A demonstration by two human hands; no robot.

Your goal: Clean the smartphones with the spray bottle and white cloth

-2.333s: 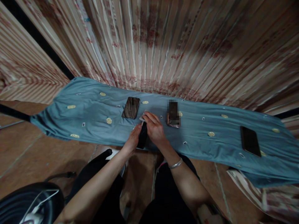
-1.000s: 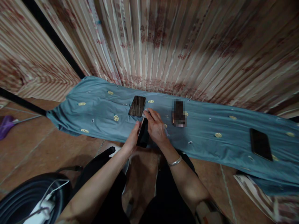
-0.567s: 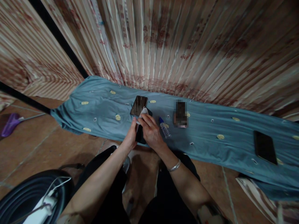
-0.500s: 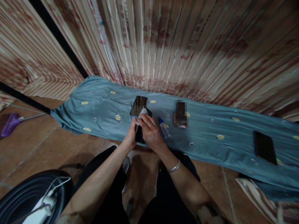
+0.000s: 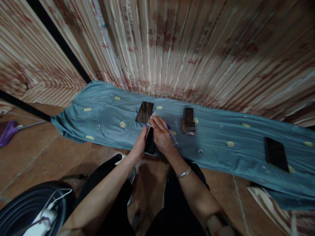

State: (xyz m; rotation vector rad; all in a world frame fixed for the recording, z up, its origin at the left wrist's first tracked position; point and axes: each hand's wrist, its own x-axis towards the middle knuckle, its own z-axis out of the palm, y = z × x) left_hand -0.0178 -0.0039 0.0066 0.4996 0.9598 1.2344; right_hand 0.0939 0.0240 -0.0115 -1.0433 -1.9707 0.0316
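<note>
My left hand grips a black phone by its left edge, near the front edge of a blue cloth. My right hand presses a small white wipe against the top of that phone, and its wrist wears a silver bangle. A small clear bottle with a blue cap lies on the cloth just to the right of my right hand, partly hidden by it.
On the cloth also lie a glossy phone, a blurred phone and a dark phone at the far right. A striped curtain hangs behind. A dark round object with a white cable sits at the lower left on the tiled floor.
My right hand with the wipe has slid back and forth along the held phone. The bottle showed clearly half a second ago; my hand now covers part of it.
</note>
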